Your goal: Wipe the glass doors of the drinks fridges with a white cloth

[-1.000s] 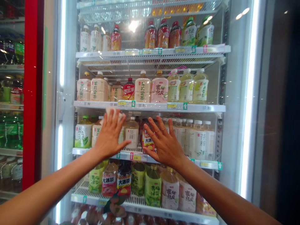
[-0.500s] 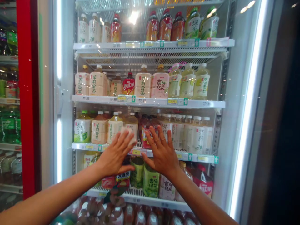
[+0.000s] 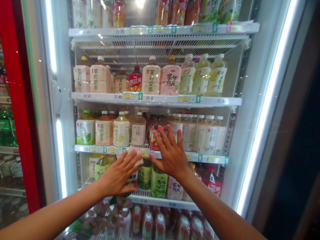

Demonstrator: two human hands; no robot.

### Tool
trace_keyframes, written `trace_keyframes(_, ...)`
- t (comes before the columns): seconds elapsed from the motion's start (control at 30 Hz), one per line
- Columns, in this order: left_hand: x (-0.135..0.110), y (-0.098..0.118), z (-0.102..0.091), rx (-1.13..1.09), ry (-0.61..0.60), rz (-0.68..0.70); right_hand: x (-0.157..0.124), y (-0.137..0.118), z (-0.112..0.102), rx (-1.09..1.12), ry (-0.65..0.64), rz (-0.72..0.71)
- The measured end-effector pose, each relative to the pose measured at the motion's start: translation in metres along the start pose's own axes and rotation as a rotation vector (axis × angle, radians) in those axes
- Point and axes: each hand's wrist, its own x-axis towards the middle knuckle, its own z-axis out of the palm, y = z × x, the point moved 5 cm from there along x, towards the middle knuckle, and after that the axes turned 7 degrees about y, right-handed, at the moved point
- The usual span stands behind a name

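My left hand (image 3: 120, 173) lies flat near the glass door (image 3: 155, 43) of a drinks fridge, below its middle, with a small white cloth (image 3: 139, 162) under the fingers. Whether the cloth is fabric or paper I cannot make out. To the right, my right hand (image 3: 172, 153) is open, fingers spread and palm turned to the glass, with nothing in it. Behind that hand, past the glass, stands a red-labelled bottle (image 3: 153, 141), partly covered. Green-labelled bottles (image 3: 159, 183) show between my forearms on the shelf below.
Several shelves (image 3: 160, 100) of bottled tea fill the fridge. Bright light strips run down both sides, one on the right (image 3: 266, 110). A red frame (image 3: 15, 100) parts this fridge from another at the left. Reflections lie on the glass.
My left hand has moved down with the white cloth, uncovering a bottle on the third shelf. My right hand stays nearly in place. The view has tilted slightly downward.
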Motion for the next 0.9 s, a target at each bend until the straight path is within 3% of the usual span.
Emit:
trace_keyframes(0.07,-0.036,0.02,0.002,-0.035,-0.086,0.201,0.0,0.0,0.0,0.005,-0.001,-0.003)
trace_keyframes(0.1,-0.039,0.012,-0.002,-0.042,-0.089,0.227,0.0,0.0,0.0,0.005,-0.001,-0.005)
trace_keyframes(0.17,-0.013,-0.035,-0.017,-0.019,-0.042,0.085,0.0,0.0,0.0,0.001,0.002,-0.006)
trace_keyframes(0.23,0.035,-0.094,-0.034,0.009,0.088,-0.167,0.0,0.0,0.0,-0.007,0.008,-0.01)
trace_keyframes(0.3,0.072,-0.124,-0.042,0.02,0.22,-0.351,0.0,0.0,0.0,-0.015,0.012,-0.012)
trace_keyframes(0.33,0.079,-0.121,-0.039,0.024,0.232,-0.379,0.0,0.0,0.0,-0.017,0.012,-0.011)
trace_keyframes(0.4,0.064,-0.084,-0.025,0.014,0.178,-0.309,0.0,0.0,0.0,-0.017,0.004,-0.007)
trace_keyframes(0.47,0.022,-0.029,-0.009,-0.018,0.063,-0.12,0.0,0.001,0.0,-0.015,-0.009,-0.006)
trace_keyframes(0.53,-0.021,0.009,-0.002,-0.067,-0.04,0.139,-0.001,0.001,-0.001,-0.012,-0.015,-0.009)
trace_keyframes(0.57,-0.033,0.009,-0.003,-0.079,-0.069,0.176,-0.001,0.001,-0.001,-0.012,-0.016,-0.009)
trace_keyframes(0.63,-0.026,-0.027,-0.013,-0.072,-0.058,0.068,-0.001,0.001,-0.001,-0.012,-0.015,-0.004)
trace_keyframes(0.73,0.028,-0.108,-0.036,-0.022,0.126,-0.312,-0.002,0.001,0.0,-0.018,-0.021,0.004)
trace_keyframes(0.77,0.045,-0.122,-0.039,-0.009,0.182,-0.397,-0.002,0.001,0.001,-0.021,-0.022,0.005)
trace_keyframes(0.83,0.06,-0.11,-0.033,-0.005,0.202,-0.396,-0.001,0.001,0.001,-0.026,-0.023,0.003)
trace_keyframes(0.9,0.043,-0.061,-0.016,-0.027,0.121,-0.247,0.0,0.002,0.001,-0.028,-0.025,-0.002)
